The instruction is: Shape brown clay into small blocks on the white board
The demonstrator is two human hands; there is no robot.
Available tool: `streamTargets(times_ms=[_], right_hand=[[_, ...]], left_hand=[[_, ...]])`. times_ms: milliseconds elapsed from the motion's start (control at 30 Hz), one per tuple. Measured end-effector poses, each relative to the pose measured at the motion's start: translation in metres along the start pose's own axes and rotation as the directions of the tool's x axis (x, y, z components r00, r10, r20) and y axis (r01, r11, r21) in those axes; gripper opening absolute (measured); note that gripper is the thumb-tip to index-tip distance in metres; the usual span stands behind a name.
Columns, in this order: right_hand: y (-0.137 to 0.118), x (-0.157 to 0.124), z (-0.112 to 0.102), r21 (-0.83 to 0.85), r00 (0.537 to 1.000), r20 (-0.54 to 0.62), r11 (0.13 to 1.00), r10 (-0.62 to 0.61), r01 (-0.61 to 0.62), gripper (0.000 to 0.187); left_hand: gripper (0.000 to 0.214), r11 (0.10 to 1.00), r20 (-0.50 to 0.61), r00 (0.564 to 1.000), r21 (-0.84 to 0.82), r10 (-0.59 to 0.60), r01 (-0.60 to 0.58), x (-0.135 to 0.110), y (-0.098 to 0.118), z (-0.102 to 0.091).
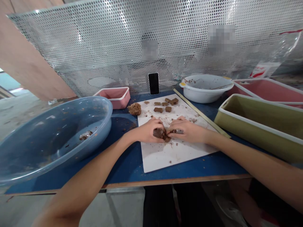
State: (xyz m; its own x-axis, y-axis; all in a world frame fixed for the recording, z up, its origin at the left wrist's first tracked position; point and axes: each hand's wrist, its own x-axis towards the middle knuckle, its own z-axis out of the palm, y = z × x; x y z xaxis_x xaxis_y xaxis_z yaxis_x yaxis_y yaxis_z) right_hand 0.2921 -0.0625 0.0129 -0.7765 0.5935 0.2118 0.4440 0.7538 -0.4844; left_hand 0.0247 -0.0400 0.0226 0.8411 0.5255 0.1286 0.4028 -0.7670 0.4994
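Note:
My left hand (151, 130) curls around a crumbly lump of brown clay (165, 136) over the white board (153, 157). From the other side, my right hand (186, 130) presses its fingers into the same lump; some of the clay is hidden behind the fingers. Several short shaped clay pieces (158, 110) lie farther back on the board, with crumbs scattered around them. A larger rough ball of clay (134, 109) rests at the board's far left corner.
A big blue basin (104, 126) stands at left, near a small pink tub (118, 103). Along the board's right side lies a pale stick (201, 113). Beyond it are a white basin (201, 96) and a green trough (255, 126). A phone (153, 84) leans against the perforated metal screen (106, 47).

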Motion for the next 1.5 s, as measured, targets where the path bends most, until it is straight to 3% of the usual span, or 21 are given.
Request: streamTargets(times_ms=[200, 300, 433, 767, 900, 1067, 1500], right_hand=[[0.003, -0.002, -0.001, -0.114, 0.984, 0.005, 0.978, -0.176, 0.176, 0.029], [0.003, -0.003, -0.001, -0.297, 0.957, 0.046, 0.911, -0.287, 0.288, 0.03], [-0.001, -0.006, -0.003, -0.477, 0.941, 0.114, 0.813, -0.32, 0.334, 0.033], [-0.001, -0.006, -0.004, -0.531, 0.93, 0.129, 0.768, -0.346, 0.359, 0.032], [0.0, -0.008, -0.004, -0.506, 0.934, 0.038, 0.798, -0.356, 0.326, 0.03], [-0.003, -0.013, -0.017, -0.403, 0.958, -0.015, 0.878, -0.287, 0.257, 0.028], [0.002, -0.015, -0.019, -0.445, 0.946, 0.02, 0.844, -0.323, 0.298, 0.035]], left_hand=[[0.035, 1.0, 0.007, 1.0, -0.001, -0.001, 0.001, 0.0, 0.0, 0.0], [0.036, 1.0, 0.011, 1.0, -0.011, -0.01, 0.01, 0.0, 0.001, -0.001], [0.037, 1.0, 0.009, 1.0, -0.009, -0.016, 0.016, 0.0, 0.001, -0.001], [0.037, 1.0, 0.009, 1.0, 0.027, -0.015, 0.015, 0.001, 0.005, -0.002], [0.048, 1.0, 0.0, 1.0, 0.01, -0.017, 0.017, -0.002, 0.007, -0.009], [0.021, 0.998, -0.056, 0.998, -0.041, 0.035, -0.037, -0.007, 0.013, -0.02], [0.027, 0.998, -0.016, 0.998, -0.01, 0.056, -0.056, -0.005, 0.025, -0.02]])
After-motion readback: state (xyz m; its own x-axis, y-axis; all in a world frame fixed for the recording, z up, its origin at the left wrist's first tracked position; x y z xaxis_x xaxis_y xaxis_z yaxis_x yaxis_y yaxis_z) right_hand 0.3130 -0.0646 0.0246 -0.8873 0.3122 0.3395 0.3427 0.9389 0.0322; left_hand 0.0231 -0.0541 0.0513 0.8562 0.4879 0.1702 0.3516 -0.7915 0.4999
